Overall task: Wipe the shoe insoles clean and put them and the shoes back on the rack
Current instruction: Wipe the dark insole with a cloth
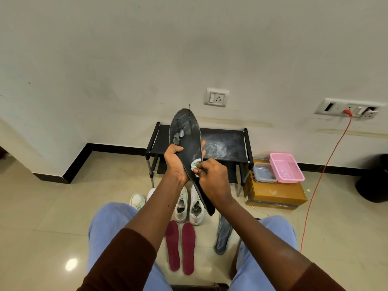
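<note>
Black insole (186, 143) up in the air before the rack (226, 141), toe end high, heel end slanting down toward the lap. Gripped round its middle by the left hand (175, 162), fingers curled about both edges. Against its face, a small white cloth (196, 163), pinched in the clenched fingers of the right hand (212, 177), just below the left hand's hold. Pale smears and a few grey patches near the toe end, so probably not clean up there yet.

Down on the floor: a second dark insole (223, 236) by the right knee, two maroon insoles (173, 244) side by side between the knees, a pair of white shoes (181, 206) just beyond those, and parts of another white pair (137, 200) further left, half hidden by the left forearm. No shoe or insole back on the rack's top shelf yet, only chalky scuff marks; lower shelf mostly hidden. Beside the rack, a pink basket (286, 168) on a cardboard box (273, 194).

Looks like the wiping stage, early to middle at best. Impossible to tell which of the floor insoles are already wiped. Left to do, on this reading: finish this insole, wipe any others that need it, then return all four insoles and both pairs of shoes to the rack.
</note>
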A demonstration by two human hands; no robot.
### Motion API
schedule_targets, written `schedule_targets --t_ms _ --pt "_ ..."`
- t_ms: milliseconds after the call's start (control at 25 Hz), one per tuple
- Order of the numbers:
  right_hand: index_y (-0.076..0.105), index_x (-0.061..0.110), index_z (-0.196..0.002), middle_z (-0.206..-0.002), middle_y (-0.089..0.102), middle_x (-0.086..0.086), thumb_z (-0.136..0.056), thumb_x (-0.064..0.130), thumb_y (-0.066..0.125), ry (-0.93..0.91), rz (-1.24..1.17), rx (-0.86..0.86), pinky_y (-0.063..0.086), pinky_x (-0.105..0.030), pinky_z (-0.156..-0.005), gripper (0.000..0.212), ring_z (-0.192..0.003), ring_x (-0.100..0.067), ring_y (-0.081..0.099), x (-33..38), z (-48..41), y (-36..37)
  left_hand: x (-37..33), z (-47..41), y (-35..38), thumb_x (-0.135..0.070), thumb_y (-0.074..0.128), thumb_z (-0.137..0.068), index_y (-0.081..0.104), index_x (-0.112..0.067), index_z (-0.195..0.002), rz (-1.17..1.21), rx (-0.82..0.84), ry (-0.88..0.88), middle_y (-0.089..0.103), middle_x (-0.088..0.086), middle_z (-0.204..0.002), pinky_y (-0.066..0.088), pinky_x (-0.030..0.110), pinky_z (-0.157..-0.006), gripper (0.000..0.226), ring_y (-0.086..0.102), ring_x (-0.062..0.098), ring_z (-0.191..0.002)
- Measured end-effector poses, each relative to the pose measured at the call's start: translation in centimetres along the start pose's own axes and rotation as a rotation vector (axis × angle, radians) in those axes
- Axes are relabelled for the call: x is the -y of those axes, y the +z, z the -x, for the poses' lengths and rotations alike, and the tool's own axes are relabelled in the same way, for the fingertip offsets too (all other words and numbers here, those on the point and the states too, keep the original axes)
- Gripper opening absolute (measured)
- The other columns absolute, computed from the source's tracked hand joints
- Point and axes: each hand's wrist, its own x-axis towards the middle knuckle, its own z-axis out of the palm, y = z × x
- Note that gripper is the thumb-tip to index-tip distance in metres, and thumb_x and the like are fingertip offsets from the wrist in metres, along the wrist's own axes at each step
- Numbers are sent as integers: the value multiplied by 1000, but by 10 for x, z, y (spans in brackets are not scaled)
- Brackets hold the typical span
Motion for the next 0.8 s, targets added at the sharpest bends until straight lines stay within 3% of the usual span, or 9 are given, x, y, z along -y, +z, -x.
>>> schedule_targets --t_ms 160,280,360,560,680,800 --pt "70 -2 -92 -91 64 -17 -89 11 58 41 83 -64 45 -30 -74 17 -83 -26 60 2 -24 2 4 8 4 -23 42 -81 68 -2 -87 -97 10 -52 65 12 -83 42 29 -72 33 58 25 -77" --pt "69 -3 -94 -94 62 -20 -92 15 54 81 134 -28 46 -36 -77 23 -88 -30 58 4 -54 0 6 16 6 -18 42 -79 61 -7 -77 -156 32 -70 60 7 -69 44 27 -63 23 58 20 -61" --pt "69 -3 -95 -94 61 -22 -91 15 55 69 123 -24 47 -42 -78 23 -88 -33 58 5 -61 -1 5 17 6 -18 37 -81 62 -7 -77 -141 16 -69 62 7 -66 45 27 -63 27 60 20 -59" --pt "69 -3 -86 -90 61 -17 -88 10 58 13 147 -24 41 -32 -71 17 -84 -28 57 6 -36 1 1 13 3 -17 26 -85 73 -4 -64 -13 -9 -29 68 10 -68 46 27 -64 54 60 20 -60" --pt "68 -2 -80 -85 59 -14 -86 11 60 49 137 -8 37 -31 -64 17 -79 -26 54 4 -10 3 3 14 2 -19 33 -74 70 2 -92 44 -11 15 67 19 -94 45 33 -76 46 61 28 -79" --pt "68 1 -76 -78 58 -9 -82 12 64 75 105 105 38 -31 -61 14 -73 -25 55 0 4 -2 2 12 -5 -21 38 -66 59 4 -111 77 -25 23 62 22 -108 43 38 -93 55 57 33 -98"
